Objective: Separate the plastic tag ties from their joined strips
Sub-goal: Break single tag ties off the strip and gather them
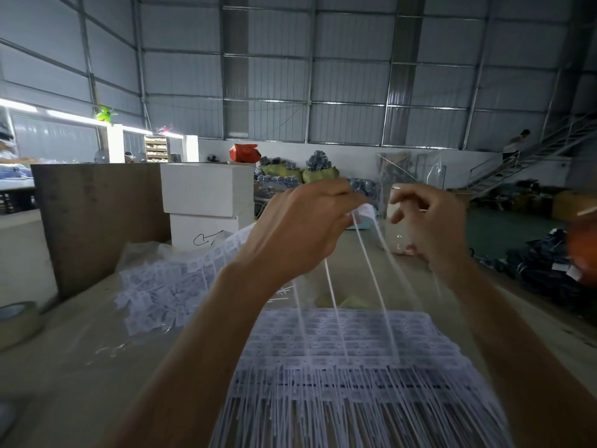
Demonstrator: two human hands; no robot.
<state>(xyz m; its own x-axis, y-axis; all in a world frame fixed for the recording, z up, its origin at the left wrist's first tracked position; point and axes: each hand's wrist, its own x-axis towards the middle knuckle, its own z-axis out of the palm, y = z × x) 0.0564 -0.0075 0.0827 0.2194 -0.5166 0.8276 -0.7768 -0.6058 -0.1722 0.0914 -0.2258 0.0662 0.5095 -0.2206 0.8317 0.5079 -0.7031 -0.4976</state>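
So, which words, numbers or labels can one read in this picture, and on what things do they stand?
None can be read.
Joined tag strips: rows of dark print, too blurred.
Separated tags pile: print too blurred.
White box: a black hand-drawn scribble, not legible text.

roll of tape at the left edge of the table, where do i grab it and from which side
Take the roll of tape by its ring wall, from above: it lies flat on the table with its open hole facing up, so fingers can hook into the hole and the thumb press the outer wall. The left hand is nearer, but it grips tag ties now.
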